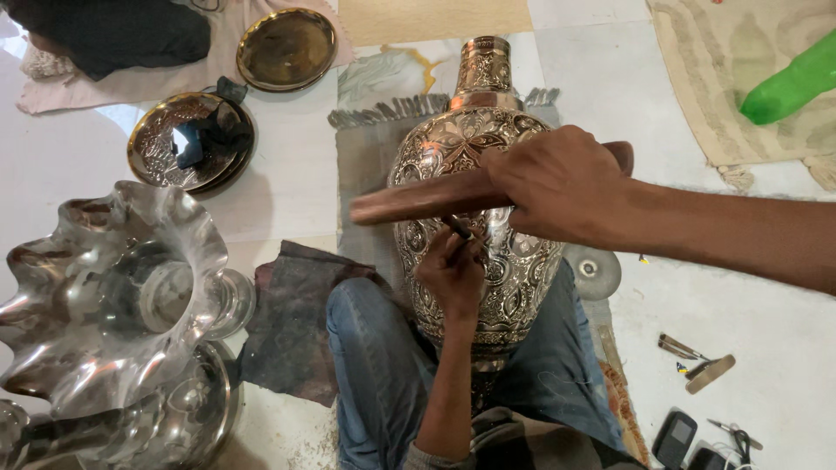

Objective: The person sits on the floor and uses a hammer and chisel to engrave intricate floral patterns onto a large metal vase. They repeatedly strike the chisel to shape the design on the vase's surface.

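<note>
At the far left of the floor [296,187] stands a shiny silver bowl with a wavy rim [109,287], resting on another silver piece below it. Behind it lie stacked engraved round plates [157,144] with a dark scrap on top, and further back a plain brass plate [287,48] sits on a pale cloth. A dark rag [292,322] lies on the tiles just beside the person's left knee.

In the middle, a large engraved metal vase [475,148] lies tilted across the person's lap, its base between the blue-jeaned legs and its neck pointing away over a grey fringed mat [366,148]. The left hand [453,271] rests against the belly of the vase, fingers pinched around a thin dark chisel [461,229] whose tip meets the engraved surface. Just above it, the right hand [557,183] is wrapped tight around a long wooden stick [418,198] that runs crosswise over the vase, close over the chisel's top end. The two hands are near each other but not touching.

To the right of the vase, a small round grey disc [596,271] peeks out beside the leg. Further right, small hand tools [697,359] lie on the white tiles, and a dark phone [675,438] sits near the bottom edge. In the far right corner a green plastic bottle [792,83] lies on a beige rug [723,96].
</note>
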Available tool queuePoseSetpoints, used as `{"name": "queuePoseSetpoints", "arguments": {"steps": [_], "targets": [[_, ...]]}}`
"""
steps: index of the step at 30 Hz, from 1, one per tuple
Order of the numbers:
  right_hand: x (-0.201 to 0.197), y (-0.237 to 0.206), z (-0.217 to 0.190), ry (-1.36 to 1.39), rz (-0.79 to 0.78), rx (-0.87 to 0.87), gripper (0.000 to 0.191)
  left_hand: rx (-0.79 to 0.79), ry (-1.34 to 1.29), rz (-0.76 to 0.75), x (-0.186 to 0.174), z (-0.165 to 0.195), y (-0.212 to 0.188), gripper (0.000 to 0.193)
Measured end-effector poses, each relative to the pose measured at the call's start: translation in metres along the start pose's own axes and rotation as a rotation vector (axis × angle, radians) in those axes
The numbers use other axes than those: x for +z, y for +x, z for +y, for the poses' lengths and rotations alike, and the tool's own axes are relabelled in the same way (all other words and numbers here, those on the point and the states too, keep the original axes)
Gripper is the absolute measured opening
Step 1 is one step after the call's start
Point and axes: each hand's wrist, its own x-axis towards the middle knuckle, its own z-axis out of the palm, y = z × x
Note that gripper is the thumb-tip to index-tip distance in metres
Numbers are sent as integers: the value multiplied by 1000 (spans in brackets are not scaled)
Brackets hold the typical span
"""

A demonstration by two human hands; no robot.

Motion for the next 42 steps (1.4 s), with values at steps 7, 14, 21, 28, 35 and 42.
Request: {"name": "queuePoseSetpoints", "arguments": {"steps": [7, 14, 21, 28, 35, 42], "targets": [[3, -10, -1, 51, 66, -34, 46, -62, 61, -58, -3, 4, -4, 34], [1, -17, 0, 154, 31, 71, 44, -159, 111, -78, -4, 4, -7, 22], [8, -29, 7, 164, 80, 31, 38, -443, -578, 5, -5, 0, -8, 17], [18, -29, 17, 145, 107, -40, 36, -33, -78, -117, -7, 3, -10, 35], [26, -32, 19, 135, 90, 25, 35, 0, -2, -218, -9, 1, -6, 32], [30, -38, 27, 215, -1, 102, 33, -54, -2, -259, -9, 2, -8, 33]]}}
